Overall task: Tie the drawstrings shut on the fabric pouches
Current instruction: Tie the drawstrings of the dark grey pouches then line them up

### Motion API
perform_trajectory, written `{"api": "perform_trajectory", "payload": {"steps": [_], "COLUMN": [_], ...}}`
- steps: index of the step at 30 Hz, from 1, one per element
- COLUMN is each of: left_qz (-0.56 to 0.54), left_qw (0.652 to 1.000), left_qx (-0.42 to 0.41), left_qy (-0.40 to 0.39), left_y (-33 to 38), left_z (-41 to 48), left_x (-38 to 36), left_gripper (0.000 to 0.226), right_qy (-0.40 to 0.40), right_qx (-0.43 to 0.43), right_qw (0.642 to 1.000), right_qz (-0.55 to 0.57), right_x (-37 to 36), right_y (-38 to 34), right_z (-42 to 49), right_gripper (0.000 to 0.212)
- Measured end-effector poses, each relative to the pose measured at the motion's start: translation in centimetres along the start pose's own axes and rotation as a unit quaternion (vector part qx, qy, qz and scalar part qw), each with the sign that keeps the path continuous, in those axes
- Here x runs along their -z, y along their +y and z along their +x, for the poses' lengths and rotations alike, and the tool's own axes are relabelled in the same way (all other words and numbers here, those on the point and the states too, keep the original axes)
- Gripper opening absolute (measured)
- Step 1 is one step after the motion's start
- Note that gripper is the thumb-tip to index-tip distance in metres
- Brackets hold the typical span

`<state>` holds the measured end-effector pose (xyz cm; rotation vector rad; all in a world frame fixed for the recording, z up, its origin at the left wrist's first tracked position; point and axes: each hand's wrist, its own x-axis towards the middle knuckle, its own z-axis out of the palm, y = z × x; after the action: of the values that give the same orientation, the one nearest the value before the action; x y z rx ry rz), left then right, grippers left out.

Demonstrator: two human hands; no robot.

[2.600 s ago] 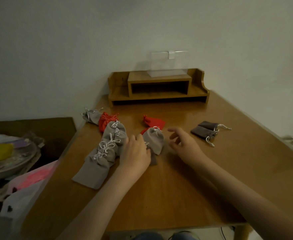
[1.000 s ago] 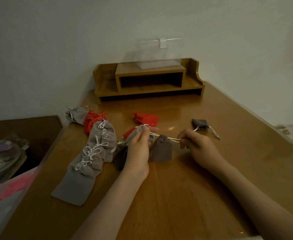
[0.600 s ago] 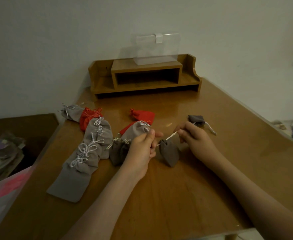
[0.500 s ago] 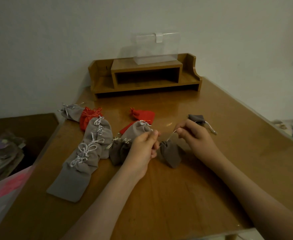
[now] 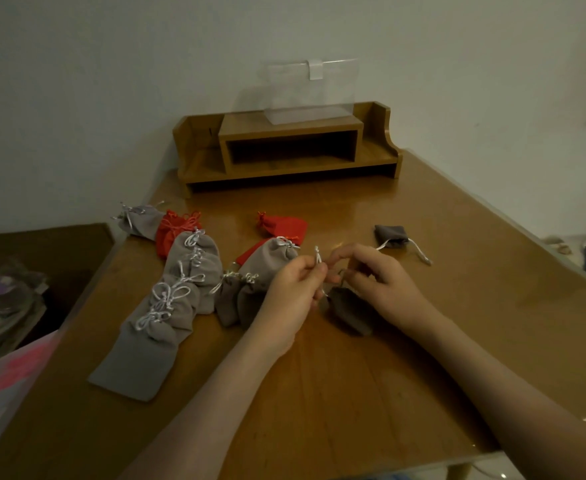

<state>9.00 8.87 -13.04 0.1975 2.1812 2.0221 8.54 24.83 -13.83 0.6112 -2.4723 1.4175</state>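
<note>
Hands meet for the knot

Head view: I see the left hand (image 5: 291, 289) pinching the white drawstring (image 5: 318, 254), and the right hand (image 5: 385, 285) pinching its other cord just beside. A second ago they pulled apart. The dark pouch (image 5: 350, 310) sits cinched beneath both, so I judge tying begins.

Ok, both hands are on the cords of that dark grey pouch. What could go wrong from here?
1. The left hand pinches the drawstring near its short free end, so it could slip out before the knot closes.
2. The dark grey pouch seems to lie slack on the table under the right hand. A pull may drag it rather than cinch it.
3. The left hand works right beside a tied grey pouch, and a wide pull may knock it.
</note>
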Motion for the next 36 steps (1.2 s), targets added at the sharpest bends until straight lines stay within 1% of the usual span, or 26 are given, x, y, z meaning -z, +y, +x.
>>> {"api": "perform_trajectory", "payload": {"steps": [3, 4, 6, 7, 8, 9, 10, 12, 13, 15, 17, 20, 24, 27, 30, 33, 36], "left_qz": [0.114, 0.161, 0.246, 0.259, 0.251, 0.221, 0.176, 0.078, 0.042, 0.013, 0.011, 0.033, 0.167, 0.186, 0.204, 0.203, 0.191], "left_qw": [0.988, 0.976, 0.941, 0.929, 0.926, 0.935, 0.951, 0.981, 0.989, 0.995, 0.995, 0.993, 0.969, 0.959, 0.954, 0.958, 0.962], "left_qx": [-0.091, -0.120, -0.181, -0.204, -0.214, -0.210, -0.192, -0.135, -0.112, -0.090, -0.090, -0.106, -0.148, -0.163, -0.173, -0.163, -0.158], "left_qy": [0.055, 0.082, 0.146, 0.170, 0.183, 0.181, 0.166, 0.113, 0.086, 0.046, 0.027, 0.042, 0.102, 0.135, 0.135, 0.123, 0.114], "left_y": [-0.6, -0.8, -1.0, -1.0, -0.9, -0.8, -0.7, -0.4, -0.2, 0.1, 0.2, 0.0, -0.5, -0.5, -0.4, -0.4, -0.7], "left_z": [0.0, 0.1, 0.3, 0.4, 0.4, 0.3, 0.2, -0.1, -0.2, -0.4, -0.6, -0.5, -0.2, -0.2, -0.4, -0.4, -0.3], "left_x": [0.1, 0.3, 0.7, 0.8, 0.9, 0.8, 0.8, 0.6, 0.5, 0.3, 0.1, 0.0, 0.2, 0.4, 0.5, 0.6, 0.4], "left_gripper": [0.014, 0.016, 0.018, 0.018, 0.017, 0.017, 0.016, 0.014, 0.011, 0.006, 0.004, 0.005, 0.003, 0.007, 0.006, 0.003, 0.004], "right_qy": [-0.008, -0.006, 0.008, 0.020, 0.031, 0.037, 0.039, 0.032, 0.020, -0.014, -0.042, -0.055, -0.034, -0.019, -0.023, -0.038, -0.039], "right_qx": [-0.038, -0.050, -0.075, -0.087, -0.099, -0.109, -0.113, -0.094, -0.079, -0.060, -0.048, -0.050, -0.092, -0.097, -0.080, -0.096, -0.113], "right_qw": [0.998, 0.998, 0.996, 0.995, 0.993, 0.992, 0.992, 0.995, 0.995, 0.998, 0.998, 0.997, 0.994, 0.995, 0.996, 0.990, 0.977], "right_qz": [0.042, 0.046, 0.047, 0.054, 0.059, 0.059, 0.043, -0.033, -0.053, -0.025, 0.009, 0.028, 0.041, 0.029, 0.022, 0.097, 0.175], "right_x": [0.2, 0.2, 0.1, 0.1, 0.0, -0.1, -0.1, 0.0, 0.1, 0.1, -0.1, -0.3, -0.2, -0.1, 0.1, 0.0, -0.1], "right_y": [-0.5, -0.6, -0.6, -0.5, -0.4, -0.4, -0.2, 0.3, 0.4, 0.1, -0.3, -0.5, -0.7, -1.0, -1.3, -1.8, -2.0], "right_z": [-0.1, 0.0, 0.1, 0.1, 0.1, 0.1, 0.1, 0.1, 0.2, 0.3, 0.3, 0.3, 0.2, 0.0, -0.1, -0.1, -0.2], "right_gripper": [0.035, 0.034, 0.026, 0.023, 0.021, 0.020, 0.020, 0.023, 0.026, 0.028, 0.019, 0.011, 0.009, 0.011, 0.012, 0.009, 0.011]}}
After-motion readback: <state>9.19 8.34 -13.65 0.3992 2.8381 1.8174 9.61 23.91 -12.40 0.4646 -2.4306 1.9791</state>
